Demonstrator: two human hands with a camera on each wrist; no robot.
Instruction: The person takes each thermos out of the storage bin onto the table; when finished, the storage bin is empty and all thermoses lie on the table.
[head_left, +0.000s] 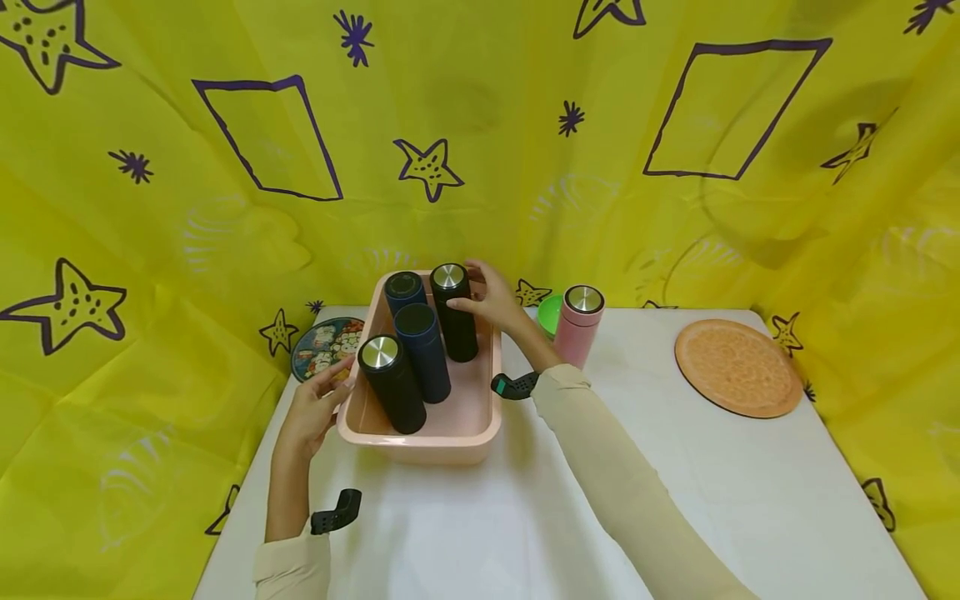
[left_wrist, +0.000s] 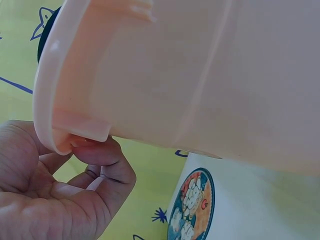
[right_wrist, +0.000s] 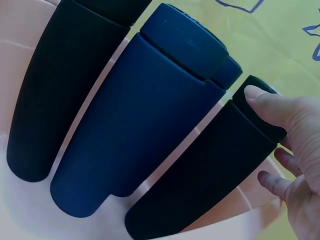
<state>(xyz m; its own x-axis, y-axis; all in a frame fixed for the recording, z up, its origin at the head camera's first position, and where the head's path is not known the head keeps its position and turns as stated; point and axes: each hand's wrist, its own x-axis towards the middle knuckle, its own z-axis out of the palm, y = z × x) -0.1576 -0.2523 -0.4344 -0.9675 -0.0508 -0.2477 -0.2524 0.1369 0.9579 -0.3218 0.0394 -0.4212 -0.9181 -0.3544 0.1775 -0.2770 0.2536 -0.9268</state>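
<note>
A pink plastic basin (head_left: 459, 454) stands on the table with several upright flasks inside. My left hand (head_left: 309, 417) pinches the basin's rim at its left side, thumb and fingers around the edge in the left wrist view. At the back right of the basin, my right hand (head_left: 491, 298) holds a black flask (head_left: 459, 329) by its silver-topped lid, thumb on the near side and fingers behind. Two dark blue flasks, a nearer one (head_left: 426, 358) and a farther one (head_left: 405, 290), stand beside it. Another black flask (head_left: 393, 387) with a silver top is at the front left.
A pink flask (head_left: 577, 329) stands right of the basin, partly hiding a green round thing (head_left: 551, 313). Farther right lies a round pizza-patterned mat (head_left: 738, 368). A round food-patterned mat (head_left: 330, 342) is behind my left hand. Yellow curtains (head_left: 480, 225) border the white table (head_left: 630, 467).
</note>
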